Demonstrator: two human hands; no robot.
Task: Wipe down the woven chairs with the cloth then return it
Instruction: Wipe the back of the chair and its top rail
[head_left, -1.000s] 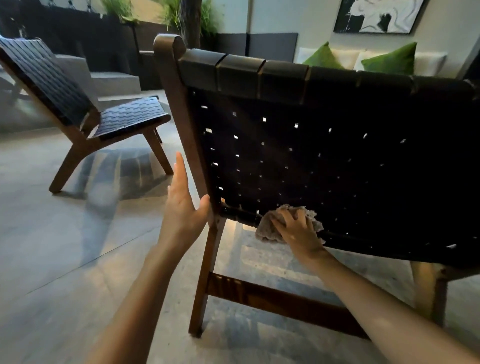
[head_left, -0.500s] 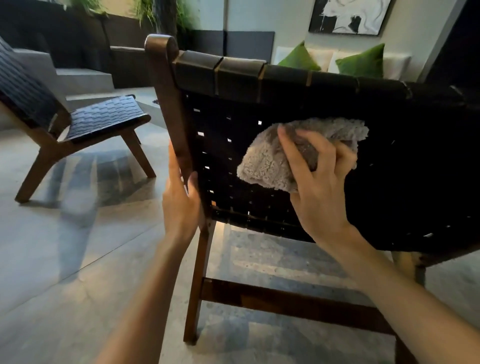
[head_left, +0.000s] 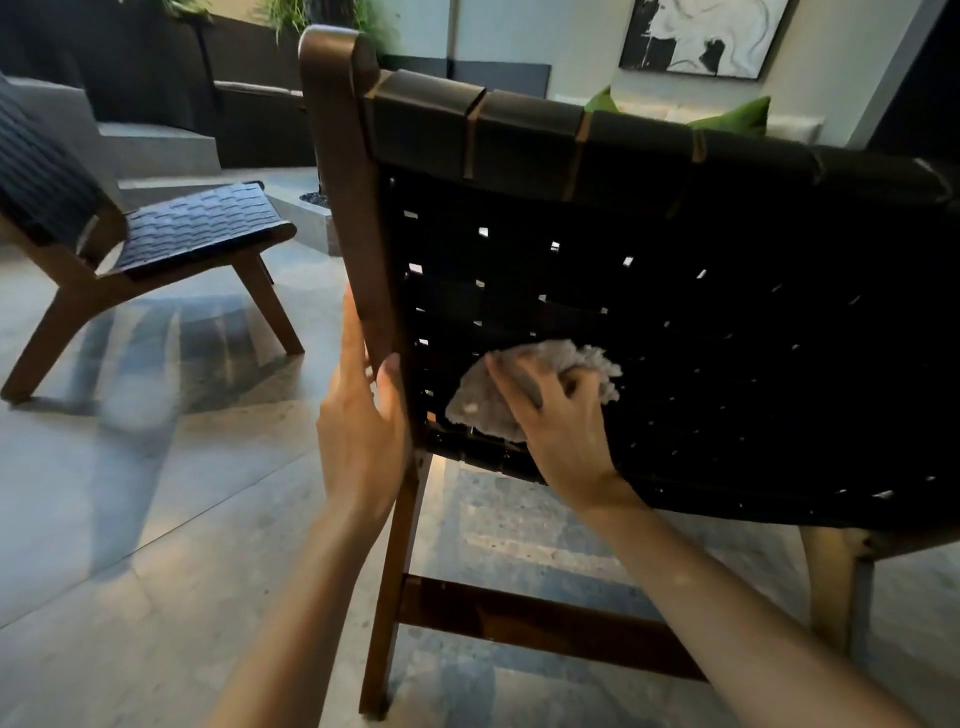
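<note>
I stand behind a woven chair (head_left: 701, 322) with black straps and a dark wooden frame. My right hand (head_left: 558, 421) grips a grey fluffy cloth (head_left: 480, 402) and presses it against the lower left part of the woven back. My left hand (head_left: 361, 415) holds the chair's left wooden post, thumb on the near side and fingers straight along the outer side. A second woven chair (head_left: 192, 228) stands on the floor at the far left, its seat facing right.
A sofa with green cushions (head_left: 737, 117) and a framed picture (head_left: 696, 34) lie behind the near chair. A dark low wall with plants and a grey step (head_left: 156, 148) run along the back left. Tiled floor (head_left: 130, 519) spreads to the left.
My right hand has swept the cloth from the upper middle of the chair back down to its lower left. My left hand stays on the post.
</note>
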